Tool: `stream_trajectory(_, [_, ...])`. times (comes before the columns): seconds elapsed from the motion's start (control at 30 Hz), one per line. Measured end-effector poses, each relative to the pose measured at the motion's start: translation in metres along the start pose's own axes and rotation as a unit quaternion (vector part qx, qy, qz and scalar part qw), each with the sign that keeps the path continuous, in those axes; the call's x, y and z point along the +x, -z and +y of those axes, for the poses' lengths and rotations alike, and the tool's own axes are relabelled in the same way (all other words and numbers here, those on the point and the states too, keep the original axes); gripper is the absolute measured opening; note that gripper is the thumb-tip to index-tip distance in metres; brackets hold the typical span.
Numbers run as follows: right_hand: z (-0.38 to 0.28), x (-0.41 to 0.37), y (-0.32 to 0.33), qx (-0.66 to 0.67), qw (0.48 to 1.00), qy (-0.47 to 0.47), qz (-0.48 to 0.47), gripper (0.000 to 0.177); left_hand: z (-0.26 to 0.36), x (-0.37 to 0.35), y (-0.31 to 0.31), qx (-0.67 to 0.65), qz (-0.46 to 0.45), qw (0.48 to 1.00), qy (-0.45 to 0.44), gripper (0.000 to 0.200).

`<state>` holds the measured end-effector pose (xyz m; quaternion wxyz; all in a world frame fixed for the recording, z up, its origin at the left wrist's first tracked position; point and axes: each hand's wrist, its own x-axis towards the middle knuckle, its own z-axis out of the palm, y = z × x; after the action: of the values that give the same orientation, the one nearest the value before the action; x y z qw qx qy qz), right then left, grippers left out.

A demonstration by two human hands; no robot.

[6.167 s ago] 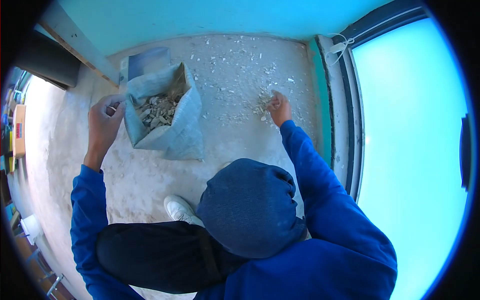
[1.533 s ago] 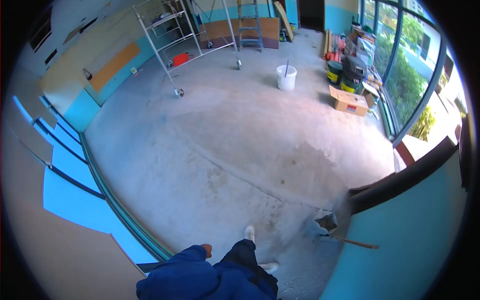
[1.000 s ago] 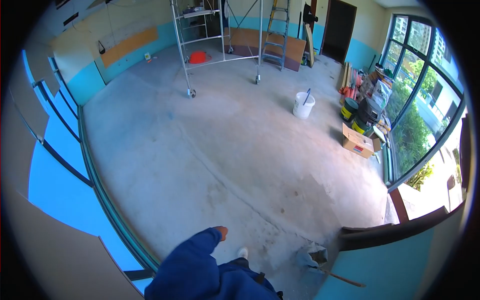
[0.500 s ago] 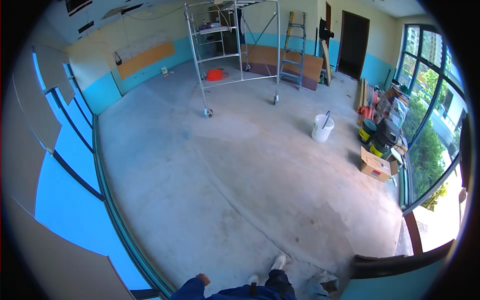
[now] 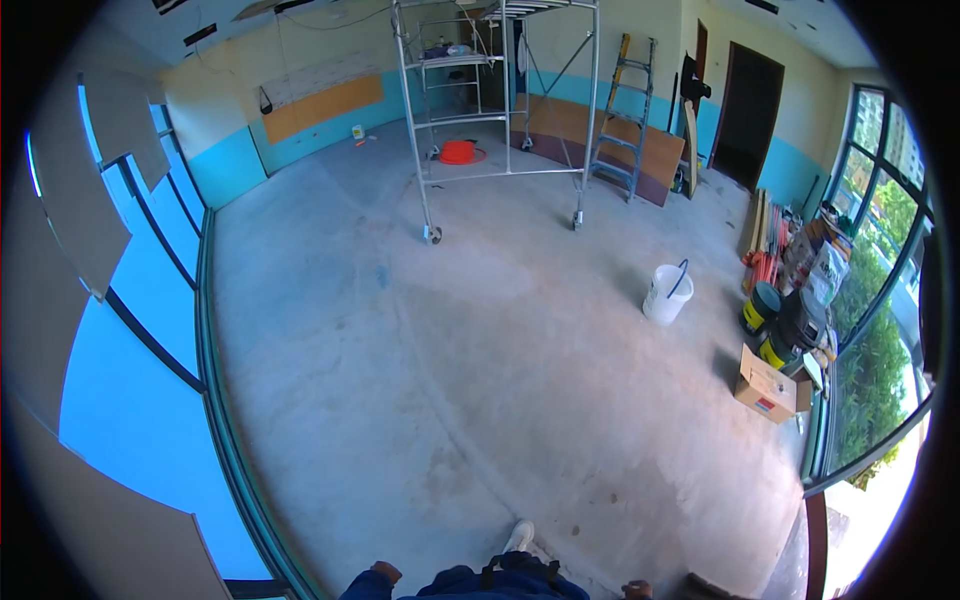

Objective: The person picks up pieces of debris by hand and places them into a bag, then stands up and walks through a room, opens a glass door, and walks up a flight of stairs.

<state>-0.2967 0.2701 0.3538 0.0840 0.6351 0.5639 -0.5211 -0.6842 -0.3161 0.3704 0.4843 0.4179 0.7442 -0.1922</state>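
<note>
At the bottom of the head view, my left hand (image 5: 386, 571) hangs beside the dark blue sleeve, its fingers curled and too small to make out. My right hand (image 5: 636, 589) shows at the bottom edge, partly cut off, with its fingers unclear. Neither hand visibly touches any object. Between them are my dark blue clothes and a white shoe (image 5: 520, 536) on the bare concrete floor (image 5: 400, 400).
A wheeled metal scaffold (image 5: 505, 174) stands ahead, with a red object (image 5: 458, 152) behind its front frame. A stepladder (image 5: 622, 120) leans by the far wall. To the right are a white bucket (image 5: 668, 296), a cardboard box (image 5: 768, 386) and dark buckets (image 5: 800, 318) beside the windows.
The room has shifted right and slightly down in the view. My right hand has come into sight at the bottom edge, and the grey item by my feet has left the view.
</note>
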Motion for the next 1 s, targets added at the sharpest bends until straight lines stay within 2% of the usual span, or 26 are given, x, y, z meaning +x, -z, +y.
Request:
stream_trajectory(0.03, [-0.029, 0.01, 0.004, -0.004, 1.0, 0.024, -0.002, 0.046, 0.005, 0.003, 0.015, -0.007, 0.007, 0.999, 0.031, 0.025])
stream_trajectory(0.1, [-0.1, 0.016, 0.019, -0.002, 1.0, -0.008, -0.012, 0.044, 0.017, -0.009, 0.05, -0.021, 0.016, 0.995, 0.093, 0.023])
stream_trajectory(0.2, [-0.183, 0.021, 0.026, 0.014, 1.0, 0.027, -0.007, 0.037, 0.013, 0.002, 0.053, -0.066, 0.003, 0.995, 0.076, 0.024])
stream_trajectory(0.3, [-0.222, 0.035, 0.021, 0.008, 0.997, 0.081, 0.002, 0.036, 0.019, 0.006, 0.057, -0.067, -0.012, 0.994, 0.082, 0.025])
stream_trajectory(0.5, [-0.227, 0.039, -0.007, -0.024, 0.999, 0.001, -0.026, 0.036, -0.002, 0.032, 0.043, -0.102, -0.052, 0.992, 0.056, 0.037])
stream_trajectory(0.6, [-0.221, 0.026, -0.017, -0.027, 0.998, -0.051, -0.007, 0.034, -0.015, 0.046, 0.057, -0.145, -0.068, 0.984, 0.081, 0.033])
stream_trajectory(0.7, [-0.17, 0.054, -0.022, 0.08, 0.991, -0.099, -0.037, 0.045, -0.035, 0.064, 0.09, -0.159, -0.068, 0.981, 0.086, 0.029])
stream_trajectory(0.73, [-0.171, 0.048, -0.024, 0.082, 0.99, -0.11, -0.033, 0.045, -0.046, 0.071, 0.103, -0.161, -0.067, 0.981, 0.089, 0.028])
stream_trajectory(0.8, [-0.189, 0.035, -0.035, 0.063, 0.99, -0.125, -0.018, 0.044, -0.074, 0.083, 0.138, -0.156, -0.057, 0.983, 0.082, 0.025])
stream_trajectory(0.87, [-0.209, 0.027, -0.048, 0.049, 0.991, -0.126, -0.01, 0.042, -0.118, 0.096, 0.167, -0.117, -0.01, 0.993, 0.023, 0.027])
stream_trajectory(0.9, [-0.223, 0.026, -0.054, 0.046, 0.991, -0.122, -0.008, 0.042, -0.131, 0.101, 0.185, -0.044, 0.011, 0.998, 0.036, 0.029])
stream_trajectory(0.93, [-0.235, 0.024, -0.061, 0.043, 0.992, -0.116, -0.002, 0.041, -0.148, 0.105, 0.201, -0.025, 0.039, 0.997, 0.054, 0.028])
stream_trajectory(0.97, [-0.245, 0.02, -0.07, 0.037, 0.993, -0.108, -0.001, 0.041, -0.164, 0.11, 0.218, 0.016, 0.031, 0.996, 0.087, 0.036])
stream_trajectory(1.0, [-0.261, 0.019, -0.079, 0.032, 0.995, -0.099, 0.002, 0.04, -0.181, 0.112, 0.233, 0.01, 0.048, 0.995, 0.083, 0.034])
